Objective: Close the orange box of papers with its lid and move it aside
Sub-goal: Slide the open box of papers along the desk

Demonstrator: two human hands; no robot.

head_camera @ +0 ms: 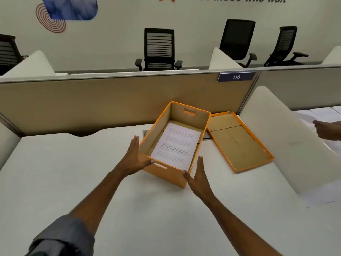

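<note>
The orange box [167, 173] stands open on the white desk, with printed papers [176, 144] lying flat on its bottom. Its lid [238, 143] lies upside down on the desk just to the right of the box, brown inside facing up. My left hand [135, 157] presses flat against the box's near left corner, thumb on the front rim. My right hand [198, 175] lies flat against the near right corner, thumb touching the rim. Both hands have straight fingers and clamp the box between them.
A tan partition [110, 100] with a "110" sign runs behind the desk. A white curved divider [287, 137] rises on the right; another person's hand [327, 129] and papers are beyond it. Office chairs stand past the partition. Bare desk [73, 172] stretches left and near me.
</note>
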